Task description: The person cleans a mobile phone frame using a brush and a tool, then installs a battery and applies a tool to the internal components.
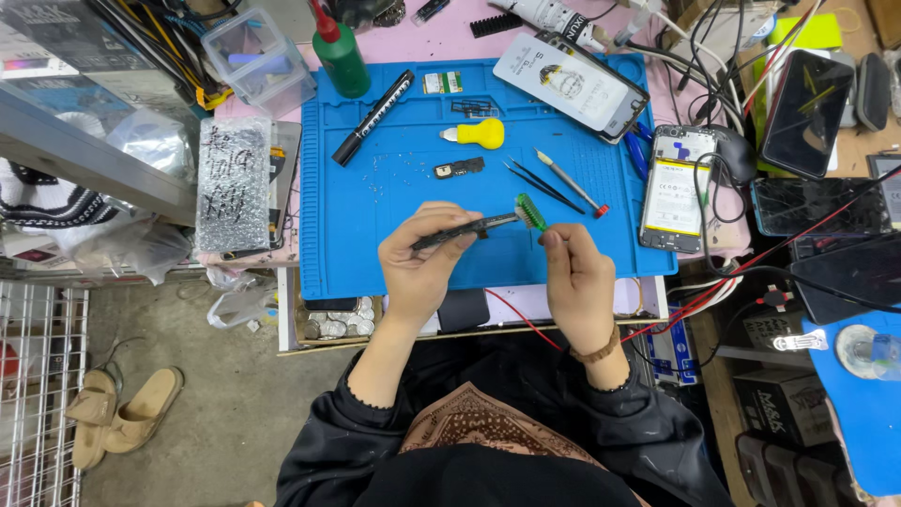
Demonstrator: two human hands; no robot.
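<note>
The small green circuit board (531,212) is being held up over the blue work mat (394,216), pinched at the tips of both hands. The left hand (422,263) is clenching a dark, narrow tool or strip (465,230) whose end is meeting the board, and the right hand (574,282) is grasping the board's lower edge between thumb and forefinger. Judging from this, the work on the board is under way, not finished: an opened phone (674,188) is lying at the mat's right edge with its battery showing. Tweezers (542,186), a red-tipped pick (572,183), a yellow opening tool (481,134) and a black pen-shaped tool (374,117) are lying loose on the mat. A green bottle (340,56) is standing at the tabletop's far edge.
</note>
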